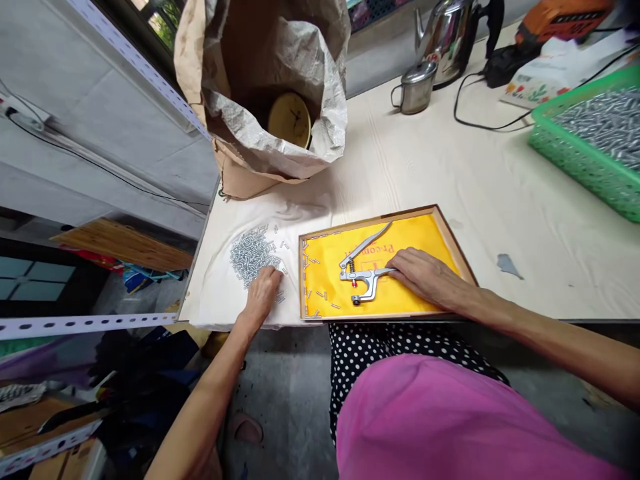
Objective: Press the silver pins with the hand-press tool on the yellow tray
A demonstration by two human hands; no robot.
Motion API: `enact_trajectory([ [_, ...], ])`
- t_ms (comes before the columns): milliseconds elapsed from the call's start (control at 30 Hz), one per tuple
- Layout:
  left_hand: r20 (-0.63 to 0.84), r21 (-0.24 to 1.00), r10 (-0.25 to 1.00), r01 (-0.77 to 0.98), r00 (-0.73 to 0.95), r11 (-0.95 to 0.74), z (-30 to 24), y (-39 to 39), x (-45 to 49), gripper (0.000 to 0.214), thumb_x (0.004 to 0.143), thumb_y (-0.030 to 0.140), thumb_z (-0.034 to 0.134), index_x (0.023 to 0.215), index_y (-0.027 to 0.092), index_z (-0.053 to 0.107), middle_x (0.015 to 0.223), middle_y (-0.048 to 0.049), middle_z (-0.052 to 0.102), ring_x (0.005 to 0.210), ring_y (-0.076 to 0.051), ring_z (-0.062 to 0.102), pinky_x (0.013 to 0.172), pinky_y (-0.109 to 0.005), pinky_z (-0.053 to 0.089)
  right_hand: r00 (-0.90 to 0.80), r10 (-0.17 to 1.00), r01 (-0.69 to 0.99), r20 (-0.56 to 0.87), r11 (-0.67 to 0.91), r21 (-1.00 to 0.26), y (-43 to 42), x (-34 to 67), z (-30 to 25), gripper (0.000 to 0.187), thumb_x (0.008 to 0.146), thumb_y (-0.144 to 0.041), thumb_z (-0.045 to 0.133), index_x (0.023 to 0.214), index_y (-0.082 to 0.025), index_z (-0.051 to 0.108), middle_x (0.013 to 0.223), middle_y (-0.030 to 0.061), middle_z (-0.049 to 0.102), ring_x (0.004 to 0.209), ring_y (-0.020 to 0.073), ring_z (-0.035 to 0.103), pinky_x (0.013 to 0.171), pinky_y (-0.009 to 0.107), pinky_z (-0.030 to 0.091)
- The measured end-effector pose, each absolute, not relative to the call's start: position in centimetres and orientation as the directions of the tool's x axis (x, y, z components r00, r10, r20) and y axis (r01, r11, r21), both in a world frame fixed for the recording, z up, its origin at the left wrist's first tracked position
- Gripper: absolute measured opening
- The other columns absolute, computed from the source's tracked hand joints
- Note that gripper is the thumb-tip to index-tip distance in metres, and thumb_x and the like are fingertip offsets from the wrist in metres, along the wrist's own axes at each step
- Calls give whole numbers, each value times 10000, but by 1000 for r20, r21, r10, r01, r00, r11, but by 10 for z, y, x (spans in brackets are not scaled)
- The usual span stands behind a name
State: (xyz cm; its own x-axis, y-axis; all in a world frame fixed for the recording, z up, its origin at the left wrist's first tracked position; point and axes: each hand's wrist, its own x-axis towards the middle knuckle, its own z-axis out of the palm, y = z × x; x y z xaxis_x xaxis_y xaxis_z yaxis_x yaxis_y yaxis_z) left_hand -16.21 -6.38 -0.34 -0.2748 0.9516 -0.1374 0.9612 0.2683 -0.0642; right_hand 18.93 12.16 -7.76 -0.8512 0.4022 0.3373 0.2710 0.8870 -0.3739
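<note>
My left hand (263, 293) is at the lower right side of a heap of small silvery metal pins (253, 257), spread on a white cloth. Its fingers are curled together; whatever they pinch is too small to make out. My right hand (427, 273) is closed around one handle of metal snap-fastener pliers (369, 280), while the other handle (373, 240) slants up and away. The pliers' jaws face left and hold nothing visible. Below them is a shallow tray (443, 223) with a yellow lining, and several loose pins (320, 295) lie along its left side.
Behind the heap stands a large open paper sack (240, 170) with a round yellowish object (290, 120) inside. A green basket (580, 157) of metal pieces is at the right. A lidded metal cup (418, 90), a kettle (445, 40) and a cable (480, 125) occupy the back.
</note>
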Motion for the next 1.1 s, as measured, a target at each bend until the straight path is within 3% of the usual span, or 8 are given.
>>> enact_trajectory([
  [133, 15, 293, 910, 871, -415, 393, 7, -48, -126, 171, 945, 254, 569, 951, 198, 730, 970, -71, 737, 901, -210, 667, 816, -315, 523, -871, 391, 301, 298, 904, -304, 120, 189, -69, 250, 1047, -243, 423, 944, -181, 642, 907, 92, 643, 853, 224, 520, 751, 337, 386],
  [267, -69, 564, 922, 747, -381, 351, 7, -32, -60, 136, 917, 276, 654, 929, 206, 770, 953, -39, 774, 826, -183, 699, 744, -273, 533, -872, 418, 350, 254, 896, -272, 119, 189, -65, 272, 1049, -250, 427, 903, -185, 647, 917, 95, 616, 859, 218, 487, 732, 330, 354],
  [500, -50, 465, 966, 849, -255, 249, -21, -33, -23, 121, 907, 150, 645, 895, 174, 763, 920, -85, 738, 904, -222, 696, 842, -331, 546, -867, 424, 369, 262, 900, -234, 119, 187, -73, 277, 1055, -250, 418, 904, -185, 641, 892, 82, 591, 830, 213, 431, 715, 336, 289],
  [567, -58, 509, 956, 815, -287, 276, -23, -35, -27, 122, 899, 159, 642, 882, 178, 761, 935, -89, 734, 913, -226, 694, 844, -335, 547, -866, 421, 371, 270, 903, -217, 119, 187, -72, 262, 1052, -234, 425, 908, -186, 638, 898, 80, 589, 829, 214, 425, 713, 336, 279],
  [700, -357, 738, 816, 398, -455, 545, -18, -32, -28, 215, 828, 367, 737, 860, 154, 737, 709, -46, 695, 630, -166, 643, 589, -264, 513, -878, 388, 344, 279, 918, -196, 117, 189, -65, 231, 1043, -183, 428, 971, -186, 648, 918, 76, 598, 842, 216, 421, 720, 336, 273],
  [800, -565, 760, 698, 51, -440, 647, -13, -29, -21, 462, 660, 526, 840, 852, 133, 691, 574, 0, 632, 478, -111, 548, 462, -211, 427, -893, 340, 302, 296, 939, -167, 115, 190, -57, 208, 1037, -162, 446, 983, -172, 647, 886, 69, 606, 856, 219, 428, 734, 345, 271],
  [1000, -509, 795, 677, 10, -531, 606, -4, -26, -13, 507, 587, 537, 851, 816, 166, 593, 718, -27, 722, 479, -103, 580, 447, -208, 439, -890, 288, 262, 353, 958, -120, 113, 192, -48, 205, 1034, -160, 464, 957, -171, 653, 838, 48, 625, 839, 214, 432, 730, 359, 237],
  [1100, -496, 801, 683, 22, -536, 598, -1, -27, -13, 472, 584, 517, 857, 775, 154, 623, 618, 19, 647, 475, -88, 539, 448, -197, 415, -878, 267, 255, 397, 963, -85, 113, 193, -46, 254, 1053, -181, 426, 937, -180, 652, 818, 36, 626, 820, 209, 423, 730, 360, 234],
])
